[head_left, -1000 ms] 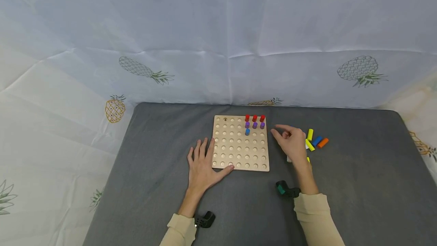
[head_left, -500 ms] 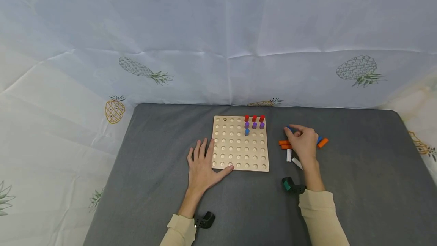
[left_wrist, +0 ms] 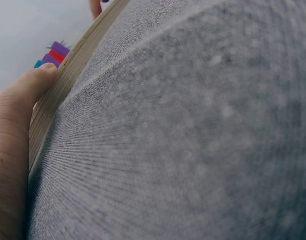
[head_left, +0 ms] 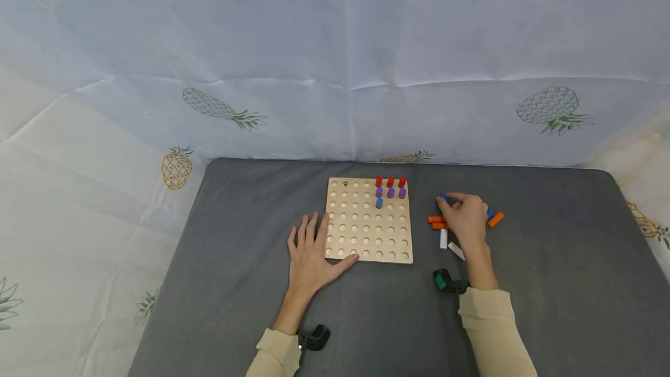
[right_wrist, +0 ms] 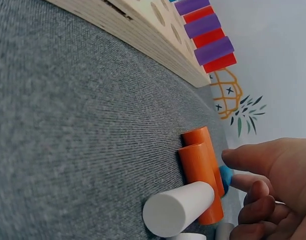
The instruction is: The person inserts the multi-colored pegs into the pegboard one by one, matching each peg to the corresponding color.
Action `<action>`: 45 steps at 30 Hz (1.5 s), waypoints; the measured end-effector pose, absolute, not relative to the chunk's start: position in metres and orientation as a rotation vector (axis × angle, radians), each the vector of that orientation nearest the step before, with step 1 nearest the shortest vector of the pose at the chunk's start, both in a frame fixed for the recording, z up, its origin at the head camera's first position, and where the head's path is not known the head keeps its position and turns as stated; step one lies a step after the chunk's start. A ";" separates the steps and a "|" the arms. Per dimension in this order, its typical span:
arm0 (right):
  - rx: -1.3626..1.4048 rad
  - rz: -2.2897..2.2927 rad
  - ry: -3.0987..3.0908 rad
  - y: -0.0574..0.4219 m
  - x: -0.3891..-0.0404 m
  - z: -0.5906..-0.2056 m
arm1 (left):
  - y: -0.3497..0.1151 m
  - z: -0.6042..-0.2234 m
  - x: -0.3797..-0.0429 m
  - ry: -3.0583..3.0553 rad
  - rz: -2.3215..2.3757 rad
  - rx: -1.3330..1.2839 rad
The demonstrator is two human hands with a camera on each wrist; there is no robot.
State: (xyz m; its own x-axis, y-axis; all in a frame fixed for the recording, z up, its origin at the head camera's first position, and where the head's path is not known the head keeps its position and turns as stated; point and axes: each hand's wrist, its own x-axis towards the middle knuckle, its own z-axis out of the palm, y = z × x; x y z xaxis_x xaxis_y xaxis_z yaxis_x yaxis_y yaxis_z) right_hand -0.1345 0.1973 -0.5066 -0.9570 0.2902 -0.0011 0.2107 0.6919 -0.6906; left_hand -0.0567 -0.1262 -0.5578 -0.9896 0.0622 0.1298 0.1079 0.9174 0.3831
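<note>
A square wooden pegboard [head_left: 366, 231] lies on the grey cloth. At its far right corner stand red pegs [head_left: 390, 182], purple pegs [head_left: 390, 193] and one blue peg [head_left: 379, 203]. My left hand [head_left: 311, 260] rests against the board, fingers spread along its left side and thumb [left_wrist: 40, 75] on the near edge. To the right of the board, my right hand [head_left: 466, 220] pinches another blue peg [right_wrist: 226, 179] between thumb and forefinger, low by the cloth. Its palm hides part of the loose pegs below.
Loose orange pegs [right_wrist: 198, 167] and white pegs [right_wrist: 178, 207] lie just left of and below my right hand. Past that hand are another blue peg [head_left: 490, 213] and an orange peg [head_left: 494, 220]. A white pineapple-print curtain [head_left: 335, 103] hangs behind the table.
My right hand has moved right, away from the board's edge, to the loose pegs and now has a blue peg at its fingertips. The left hand has stayed in place.
</note>
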 end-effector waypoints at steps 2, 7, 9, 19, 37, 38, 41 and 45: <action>-0.419 1.118 -2.798 0.197 -0.135 -0.507 | -0.126 -0.558 -0.057 -2.952 -0.600 -0.137; -0.416 1.094 -2.815 0.194 -0.137 -0.509 | -0.127 -0.559 -0.057 -2.949 -0.604 -0.139; -0.404 1.066 -2.826 0.193 -0.137 -0.510 | -0.126 -0.559 -0.057 -2.958 -0.607 -0.136; -0.358 1.039 -2.843 0.194 -0.139 -0.508 | -0.126 -0.558 -0.056 -2.951 -0.613 -0.134; -0.303 1.099 -2.821 0.193 -0.137 -0.504 | -0.126 -0.557 -0.057 -2.960 -0.610 -0.130; -0.302 1.098 -2.819 0.192 -0.137 -0.503 | -0.126 -0.557 -0.057 -2.960 -0.611 -0.131; -0.294 1.095 -2.813 0.191 -0.136 -0.502 | -0.126 -0.557 -0.057 -2.962 -0.606 -0.132; -0.277 1.099 -2.803 0.189 -0.135 -0.500 | -0.126 -0.557 -0.057 -2.963 -0.602 -0.130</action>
